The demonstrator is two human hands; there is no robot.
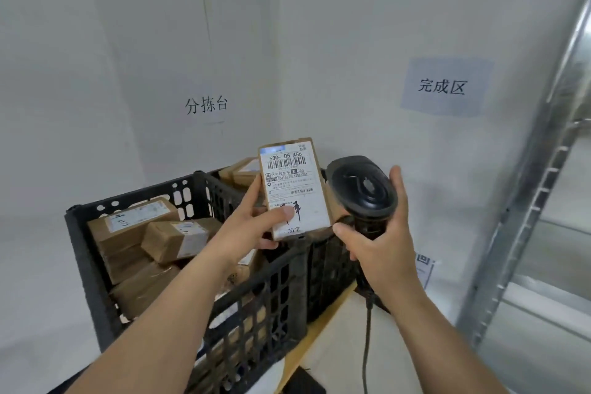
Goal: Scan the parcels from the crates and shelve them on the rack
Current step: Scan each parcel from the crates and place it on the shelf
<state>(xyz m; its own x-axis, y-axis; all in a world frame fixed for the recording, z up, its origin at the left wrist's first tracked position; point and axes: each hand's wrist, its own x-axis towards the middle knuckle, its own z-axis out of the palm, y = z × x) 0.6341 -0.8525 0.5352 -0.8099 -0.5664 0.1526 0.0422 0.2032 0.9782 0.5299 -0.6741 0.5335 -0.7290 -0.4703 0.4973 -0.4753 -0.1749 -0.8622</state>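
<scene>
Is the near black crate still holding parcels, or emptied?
Still holding parcels: several brown boxes lie piled inside the near crate, visible over its rim and through its slotted side.

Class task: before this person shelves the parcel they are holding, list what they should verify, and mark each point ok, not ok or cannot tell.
1. Left hand has a firm grip on the parcel: ok.
2. Label with barcode faces up, unobscured: ok.
3. Right hand holds the barcode scanner: ok.
4. Scanner aimed at the barcode: cannot tell.
5. Scan registered: cannot tell.
6. Metal rack within reach at right: ok.
</scene>
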